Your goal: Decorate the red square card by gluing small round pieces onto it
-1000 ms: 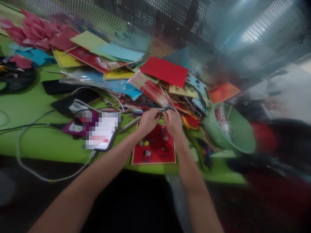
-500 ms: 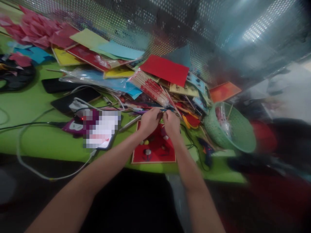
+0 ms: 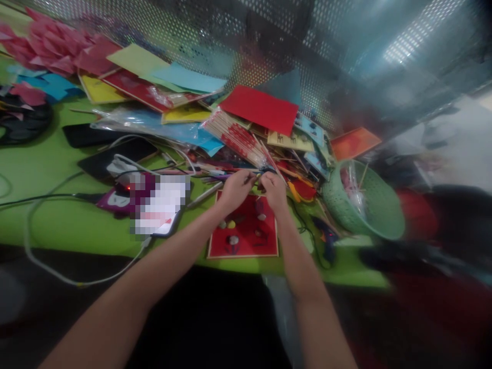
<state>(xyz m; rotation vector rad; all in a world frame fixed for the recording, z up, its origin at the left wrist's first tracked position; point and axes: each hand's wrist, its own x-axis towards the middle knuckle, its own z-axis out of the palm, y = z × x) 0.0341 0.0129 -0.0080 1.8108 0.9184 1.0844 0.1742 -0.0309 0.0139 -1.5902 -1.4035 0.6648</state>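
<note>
My left hand (image 3: pixel 235 190) and my right hand (image 3: pixel 274 190) meet above a red card (image 3: pixel 246 236) on the green table (image 3: pixel 57 225). Both hands pinch the tied end of a clear packet of wooden sticks (image 3: pixel 235 137), which fans out toward the back left. The fingertips of both are pressed together at the dark tie. Small round pieces lie on the red card below my wrists.
Coloured paper sheets (image 3: pixel 261 108) and cards are piled behind the hands. A green mesh basket (image 3: pixel 365 202) stands at the right. A phone (image 3: pixel 159 205), white cables (image 3: pixel 34 241) and black pads lie at the left. A glue gun (image 3: pixel 326 238) lies near the front edge.
Both hands have stayed at the packet's tied end, with small finger shifts. The view has drifted slightly.
</note>
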